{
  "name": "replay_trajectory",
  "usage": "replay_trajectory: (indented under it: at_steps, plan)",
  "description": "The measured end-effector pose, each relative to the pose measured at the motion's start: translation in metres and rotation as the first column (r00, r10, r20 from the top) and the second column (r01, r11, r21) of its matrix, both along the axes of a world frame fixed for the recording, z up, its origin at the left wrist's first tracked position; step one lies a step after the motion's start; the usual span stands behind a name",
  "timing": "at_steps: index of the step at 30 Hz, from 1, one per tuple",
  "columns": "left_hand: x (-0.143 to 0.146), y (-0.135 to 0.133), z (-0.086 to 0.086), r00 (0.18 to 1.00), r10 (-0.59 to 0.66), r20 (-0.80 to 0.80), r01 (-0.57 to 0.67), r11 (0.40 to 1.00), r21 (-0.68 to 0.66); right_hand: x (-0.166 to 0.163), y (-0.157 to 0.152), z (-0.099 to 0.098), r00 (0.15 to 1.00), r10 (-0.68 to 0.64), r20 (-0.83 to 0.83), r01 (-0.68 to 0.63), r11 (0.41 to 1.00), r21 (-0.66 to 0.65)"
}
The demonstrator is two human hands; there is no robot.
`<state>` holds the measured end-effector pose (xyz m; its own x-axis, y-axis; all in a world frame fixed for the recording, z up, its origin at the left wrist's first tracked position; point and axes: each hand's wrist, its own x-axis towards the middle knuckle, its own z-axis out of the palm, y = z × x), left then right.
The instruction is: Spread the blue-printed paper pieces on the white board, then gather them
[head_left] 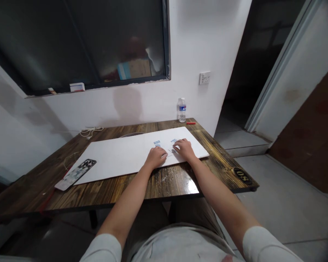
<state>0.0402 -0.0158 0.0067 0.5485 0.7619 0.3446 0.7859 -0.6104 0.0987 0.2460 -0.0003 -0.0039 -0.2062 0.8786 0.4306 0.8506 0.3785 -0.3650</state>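
Left grip [156,157], right grip [183,148]: can't tell | blue marks [156,142] partly covered, illegible

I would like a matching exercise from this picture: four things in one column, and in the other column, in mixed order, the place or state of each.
Things:
1. White board
2. Bottle
3. Wall socket
4. Pale cord

Places and states:
A. Mounted to the right of the window
B. Loosely looped on the table
C. Under the left hand and right hand
D. Upright, with a blue label

Right pairs: 1-C, 2-D, 3-A, 4-B
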Motion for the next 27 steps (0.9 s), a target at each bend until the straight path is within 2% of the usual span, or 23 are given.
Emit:
replay_trajectory:
  at_steps: [7, 13, 23, 27]
  plan:
    - [-0.0059, 0.0018, -0.0010, 0.968, 0.251, 0.028, -0.250, 0.968, -0.019, 0.0005, -0.0001, 0.0015, 0.999, -0.042, 0.021, 0.044, 0.994, -0.099]
    - [-0.0085, 0.0041, -0.0055, 0.960, 0.278, -0.032, -0.279, 0.957, -0.077, -0.0018, -0.0025, 0.0003, 0.996, 0.019, 0.091, -0.007, 0.992, -0.125]
    - [-0.0074, 0.0019, -0.0075, 0.910, 0.395, -0.125, -0.409, 0.905, -0.114, -0.0007, 0.0002, -0.0029, 0.995, -0.052, 0.088, 0.068, 0.981, -0.180]
    - [-0.0090, 0.0028, -0.0089, 0.871, 0.465, -0.159, -0.485, 0.865, -0.126, -0.0004, -0.0006, -0.0015, 0.993, -0.066, 0.094, 0.082, 0.979, -0.186]
